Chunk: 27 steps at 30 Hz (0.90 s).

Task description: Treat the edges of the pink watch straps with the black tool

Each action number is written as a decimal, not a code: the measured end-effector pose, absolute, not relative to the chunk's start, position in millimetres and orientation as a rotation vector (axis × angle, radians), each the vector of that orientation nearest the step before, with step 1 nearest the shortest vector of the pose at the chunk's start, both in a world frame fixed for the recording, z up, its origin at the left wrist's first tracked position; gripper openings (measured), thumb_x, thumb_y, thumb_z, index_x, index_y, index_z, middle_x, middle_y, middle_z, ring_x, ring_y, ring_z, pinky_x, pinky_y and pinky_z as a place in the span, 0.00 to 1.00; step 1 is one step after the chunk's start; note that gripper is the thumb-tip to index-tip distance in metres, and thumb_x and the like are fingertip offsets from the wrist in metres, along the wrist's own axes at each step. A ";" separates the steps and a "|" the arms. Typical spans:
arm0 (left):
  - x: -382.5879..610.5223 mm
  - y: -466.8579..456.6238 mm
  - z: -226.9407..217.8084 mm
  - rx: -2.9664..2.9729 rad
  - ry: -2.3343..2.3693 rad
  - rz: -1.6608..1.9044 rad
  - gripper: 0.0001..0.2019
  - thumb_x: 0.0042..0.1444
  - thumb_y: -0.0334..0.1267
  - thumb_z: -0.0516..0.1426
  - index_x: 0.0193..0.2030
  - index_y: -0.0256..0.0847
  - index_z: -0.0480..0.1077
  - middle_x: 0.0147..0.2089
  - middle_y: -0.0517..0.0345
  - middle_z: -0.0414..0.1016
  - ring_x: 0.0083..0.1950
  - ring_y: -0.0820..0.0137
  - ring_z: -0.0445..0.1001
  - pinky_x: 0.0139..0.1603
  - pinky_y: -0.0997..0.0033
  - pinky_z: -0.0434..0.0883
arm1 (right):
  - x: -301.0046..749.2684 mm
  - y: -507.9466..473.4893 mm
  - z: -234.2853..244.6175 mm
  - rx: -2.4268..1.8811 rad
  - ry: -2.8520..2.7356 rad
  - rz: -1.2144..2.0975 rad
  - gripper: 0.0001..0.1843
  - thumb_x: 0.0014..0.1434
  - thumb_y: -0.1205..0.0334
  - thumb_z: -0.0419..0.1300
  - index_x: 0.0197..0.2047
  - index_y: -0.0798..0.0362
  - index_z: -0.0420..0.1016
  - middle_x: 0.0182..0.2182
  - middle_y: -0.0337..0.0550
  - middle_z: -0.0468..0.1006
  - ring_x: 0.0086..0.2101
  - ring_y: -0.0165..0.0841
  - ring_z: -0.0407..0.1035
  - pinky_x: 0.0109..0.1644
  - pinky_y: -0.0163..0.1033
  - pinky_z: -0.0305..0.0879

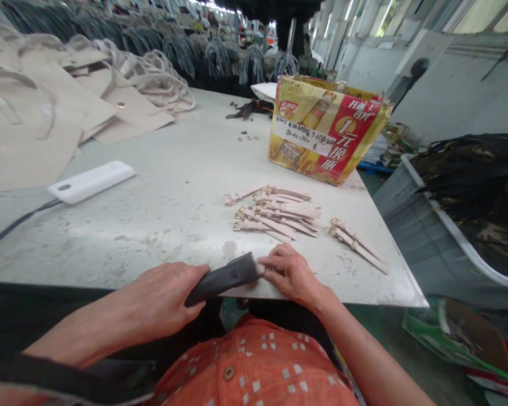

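Observation:
My left hand is closed around a dark grey hand-held tool at the near edge of the grey table. The tool's tip meets a small pale strap piece pinched under the fingers of my right hand; most of that piece is hidden. Just beyond my right hand lies a pile of beige straps with gold buckles. A pair of such straps lies apart, to the right near the table's edge.
A yellow and red cardboard box stands at the far right of the table. A white power bank with a black cable lies at left. Beige bags with handles are stacked at far left. A grey bin stands right of the table.

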State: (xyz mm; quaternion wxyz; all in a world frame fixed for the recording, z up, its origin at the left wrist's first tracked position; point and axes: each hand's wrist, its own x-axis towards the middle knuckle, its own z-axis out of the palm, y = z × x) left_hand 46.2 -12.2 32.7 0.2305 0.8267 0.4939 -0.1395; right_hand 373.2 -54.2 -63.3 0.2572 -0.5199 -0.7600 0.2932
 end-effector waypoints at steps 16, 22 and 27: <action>49.1 -2.6 44.6 2.207 1.340 -0.527 0.19 0.64 0.51 0.63 0.54 0.51 0.90 0.50 0.46 0.99 0.55 0.41 0.96 0.56 0.50 0.82 | 369.9 -62.9 -80.9 -1.356 -1.846 0.783 0.13 0.69 0.75 0.82 0.42 0.46 0.90 0.43 0.44 0.92 0.47 0.43 0.84 0.56 0.46 0.78; 50.0 0.0 38.7 2.209 1.322 -0.538 0.15 0.64 0.48 0.64 0.52 0.51 0.88 0.48 0.46 0.98 0.52 0.44 0.96 0.53 0.52 0.81 | 371.1 -59.6 -72.8 -1.339 -1.958 0.754 0.14 0.71 0.76 0.79 0.41 0.47 0.86 0.39 0.41 0.86 0.44 0.42 0.79 0.55 0.46 0.73; 53.8 0.4 38.7 2.211 1.343 -0.536 0.12 0.64 0.46 0.65 0.50 0.52 0.87 0.47 0.48 0.98 0.51 0.45 0.96 0.51 0.54 0.80 | 368.3 -52.5 -64.0 -1.314 -2.061 0.783 0.16 0.65 0.79 0.74 0.37 0.47 0.79 0.40 0.42 0.82 0.46 0.44 0.76 0.56 0.46 0.71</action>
